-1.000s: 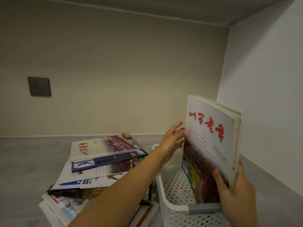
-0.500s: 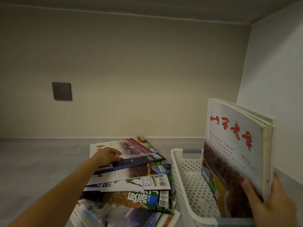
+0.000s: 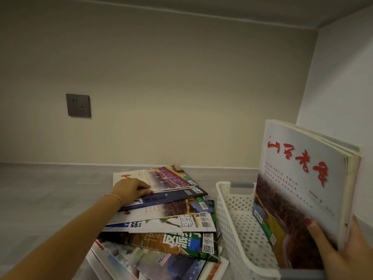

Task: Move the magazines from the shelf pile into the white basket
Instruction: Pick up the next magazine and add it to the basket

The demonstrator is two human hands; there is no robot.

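The white basket [image 3: 238, 225] has walls full of small round holes and grey handles. Standing in the basket, a magazine [image 3: 298, 190] has a white cover with red brush letters above a dark brown and yellow picture. Left of the basket, the pile [image 3: 171, 217] shows navy, white and green covers. On the beige wall behind the basket is a dark grey socket [image 3: 78, 105].

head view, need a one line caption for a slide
Left hand grips the pile's top magazine; right hand holds magazines upright in the white basket.
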